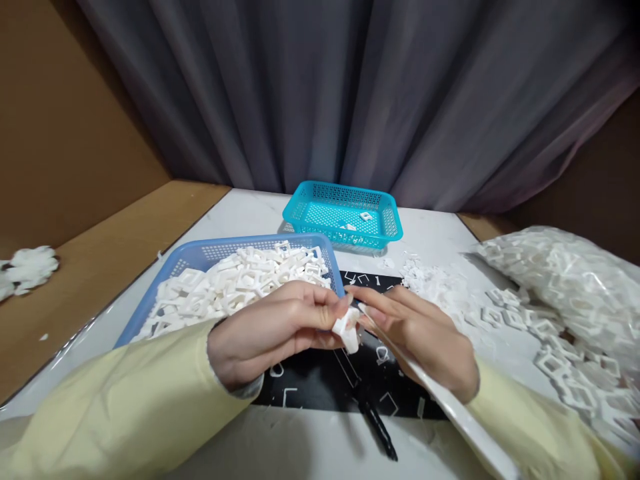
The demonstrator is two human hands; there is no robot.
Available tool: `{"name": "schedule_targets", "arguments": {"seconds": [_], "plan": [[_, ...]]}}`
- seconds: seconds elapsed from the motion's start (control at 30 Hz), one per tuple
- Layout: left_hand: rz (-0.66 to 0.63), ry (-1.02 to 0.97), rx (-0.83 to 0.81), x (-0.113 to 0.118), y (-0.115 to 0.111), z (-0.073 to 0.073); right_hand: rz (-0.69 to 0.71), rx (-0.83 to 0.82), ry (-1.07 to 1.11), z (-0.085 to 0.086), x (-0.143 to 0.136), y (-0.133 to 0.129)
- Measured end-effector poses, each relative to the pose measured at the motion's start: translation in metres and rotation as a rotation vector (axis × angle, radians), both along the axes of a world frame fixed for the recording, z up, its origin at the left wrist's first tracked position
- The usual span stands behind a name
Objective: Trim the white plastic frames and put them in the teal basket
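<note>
In front of me, my left hand pinches a small white plastic frame piece between thumb and fingers. My right hand meets it from the other side, its fingertips close against the piece. A long, slim white tool runs under the right hand toward the lower right; its tip sits by the piece, and its kind is unclear. Beneath both hands lies a black mat scattered with thin white offcuts. A black-handled tool rests across the mat's near edge.
Left of the mat, a blue basket is heaped with white frame pieces. Farther back, a turquoise basket holds a few. White scraps, loose frames and a filled clear plastic bag lie at right. A grey curtain closes the back.
</note>
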State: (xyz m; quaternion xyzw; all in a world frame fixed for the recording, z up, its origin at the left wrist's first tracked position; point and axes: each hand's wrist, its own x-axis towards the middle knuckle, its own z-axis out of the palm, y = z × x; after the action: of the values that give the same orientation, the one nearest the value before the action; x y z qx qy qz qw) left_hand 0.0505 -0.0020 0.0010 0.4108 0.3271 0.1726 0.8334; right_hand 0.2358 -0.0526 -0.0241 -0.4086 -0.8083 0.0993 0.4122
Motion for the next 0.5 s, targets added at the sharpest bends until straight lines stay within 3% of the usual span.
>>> {"name": "schedule_targets", "arguments": {"seconds": [0.23, 0.37, 0.5], "plan": [[0.06, 0.12, 0.183, -0.004, -0.004, 0.005, -0.201, -0.142, 0.375, 0.026, 0.001, -0.005], [0.038, 0.192, 0.344, -0.007, -0.005, 0.008, -0.29, -0.178, 0.378, 0.033, 0.004, -0.005], [0.026, 0.234, 0.434, -0.008, -0.005, 0.009, -0.257, -0.153, 0.385, 0.034, 0.005, -0.004]]}}
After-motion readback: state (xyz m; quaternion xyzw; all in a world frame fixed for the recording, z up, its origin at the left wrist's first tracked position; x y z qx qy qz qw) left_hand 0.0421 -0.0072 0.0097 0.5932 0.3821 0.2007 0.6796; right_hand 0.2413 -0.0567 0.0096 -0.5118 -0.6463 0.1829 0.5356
